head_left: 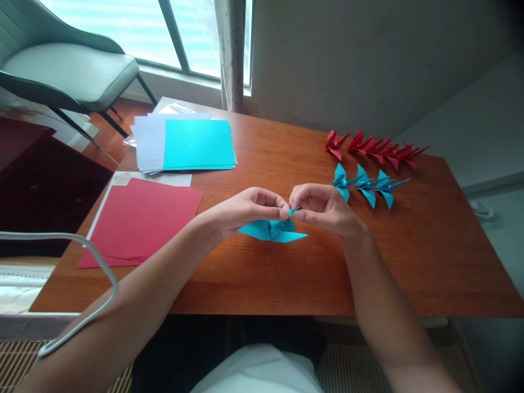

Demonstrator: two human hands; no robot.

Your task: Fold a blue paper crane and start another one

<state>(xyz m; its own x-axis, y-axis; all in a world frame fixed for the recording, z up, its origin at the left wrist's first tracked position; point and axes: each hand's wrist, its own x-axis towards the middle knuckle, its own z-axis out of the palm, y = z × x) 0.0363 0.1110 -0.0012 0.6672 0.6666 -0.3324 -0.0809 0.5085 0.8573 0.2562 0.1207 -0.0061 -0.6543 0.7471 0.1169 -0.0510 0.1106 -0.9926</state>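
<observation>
A blue origami crane [272, 231] is held between my two hands above the wooden table, near its front edge. My left hand [262, 204] pinches the crane close to a narrow pointed end. On the other side, the thumb and fingertips of my right hand [321, 207] are closed on the small tip of that point. The crane's wings spread out below my fingers, and part of its body is hidden behind my left hand. Beyond my right hand stand several finished blue cranes [365, 185] in a row, the nearest partly close behind my knuckles.
Several red cranes [379, 148] line the far right of the table [429, 262]. Blue paper sheets [200, 144] lie on white sheets [149, 142] at the back left, with red sheets [147, 218] in front. A white cable [96, 251] crosses by my left arm. A chair [73, 71] stands by the window.
</observation>
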